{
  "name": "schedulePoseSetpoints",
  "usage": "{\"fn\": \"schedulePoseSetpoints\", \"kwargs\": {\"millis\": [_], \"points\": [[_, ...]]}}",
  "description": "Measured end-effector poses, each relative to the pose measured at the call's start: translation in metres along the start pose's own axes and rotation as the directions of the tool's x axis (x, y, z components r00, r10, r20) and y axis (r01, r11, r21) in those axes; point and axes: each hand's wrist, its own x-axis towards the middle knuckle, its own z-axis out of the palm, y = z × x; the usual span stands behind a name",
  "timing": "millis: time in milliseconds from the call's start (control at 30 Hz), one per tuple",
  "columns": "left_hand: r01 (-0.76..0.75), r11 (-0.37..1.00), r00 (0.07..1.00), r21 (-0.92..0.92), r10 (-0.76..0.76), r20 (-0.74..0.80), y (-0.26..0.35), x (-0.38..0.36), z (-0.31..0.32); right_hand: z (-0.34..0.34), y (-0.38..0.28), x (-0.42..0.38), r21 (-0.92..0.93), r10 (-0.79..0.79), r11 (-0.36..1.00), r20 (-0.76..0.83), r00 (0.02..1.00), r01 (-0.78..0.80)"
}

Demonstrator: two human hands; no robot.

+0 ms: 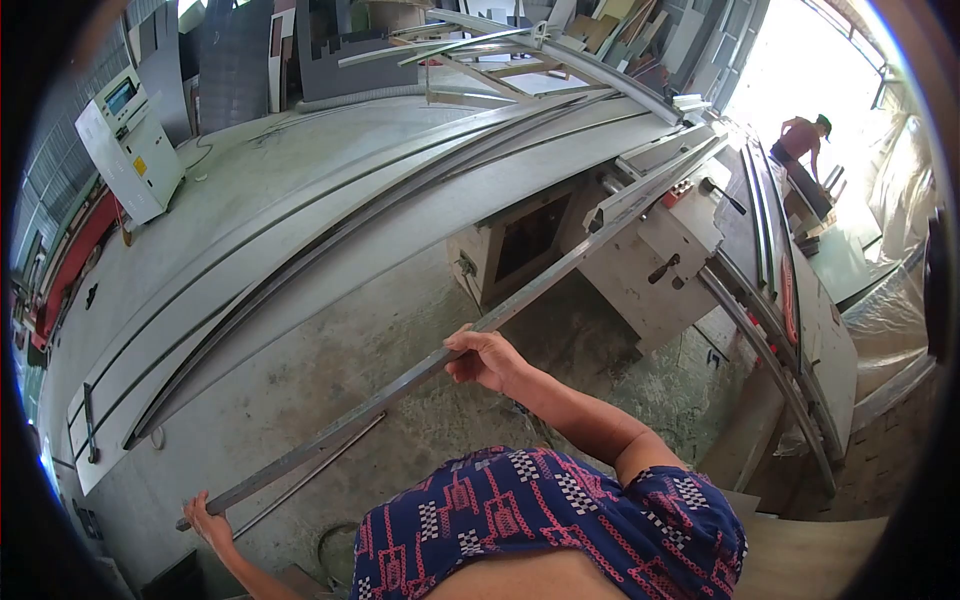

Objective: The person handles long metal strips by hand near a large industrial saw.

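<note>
A long, straight grey metal bar (340, 424) runs diagonally from the lower left up to the machine at the upper right. My left hand (208, 522) is closed around its near end, low at the left. Farther along, about the middle of the bar, my right hand (482, 360) grips it with fingers curled over the edge. The bar's far part lies over the machine table (640, 265), close to a red piece (676, 193) and a black-handled lever (722, 195). Beneath the bar, a thin metal rod (310, 472) slants above the concrete floor.
A long flat panel bed with dark rails (270, 260) stretches along the left. The white control cabinet (135, 150) stands beyond it. Metal lengths (590, 70) rest on a frame at the back. Curved-looking rails (775, 350) run down the right; another person (800, 140) bends near the bright doorway.
</note>
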Motion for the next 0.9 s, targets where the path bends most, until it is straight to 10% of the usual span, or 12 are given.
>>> {"fn": "schedulePoseSetpoints", "kwargs": {"millis": [200, 400, 467, 533, 600, 633, 733, 900], "points": [[0.052, 0.994, 0.998, 0.094, -0.05, -0.023, -0.017, 0.0, 0.003, 0.0, 0.01, 0.006, -0.013, 0.042, 0.999, 0.015, 0.999, -0.041], [0.277, 0.953, 0.772, -0.121, -0.296, -0.562, 0.04, -0.007, -0.021, 0.008, 0.02, 0.005, 0.016, 0.063, 0.998, 0.075, 0.995, -0.064], [0.365, 0.855, 0.704, -0.369, -0.512, -0.492, 0.038, -0.015, 0.002, 0.014, 0.024, 0.003, 0.007, 0.083, 0.996, 0.08, 0.993, -0.084], [0.379, 0.613, 0.81, -0.694, -0.582, -0.072, 0.052, -0.043, 0.04, 0.019, 0.028, -0.001, -0.012, 0.106, 0.994, 0.084, 0.991, -0.105], [0.484, 0.309, 0.867, -0.819, -0.298, 0.4, 0.096, -0.077, 0.065, 0.022, 0.037, -0.001, -0.023, 0.125, 0.992, 0.089, 0.988, -0.123], [0.375, -0.106, 0.913, -0.921, -0.131, 0.387, 0.174, -0.102, 0.022, 0.023, 0.042, -0.002, -0.03, 0.138, 0.99, 0.091, 0.986, -0.136], [0.604, -0.246, 0.775, -0.758, 0.405, 0.485, 0.267, -0.106, -0.011, 0.034, 0.052, -0.007, -0.071, 0.176, 0.983, 0.087, 0.981, -0.17], [0.569, -0.291, 0.738, -0.769, 0.593, 0.321, 0.343, -0.103, -0.046, 0.048, 0.071, -0.009, -0.185, 0.235, 0.961, 0.144, 0.961, -0.207]]}}
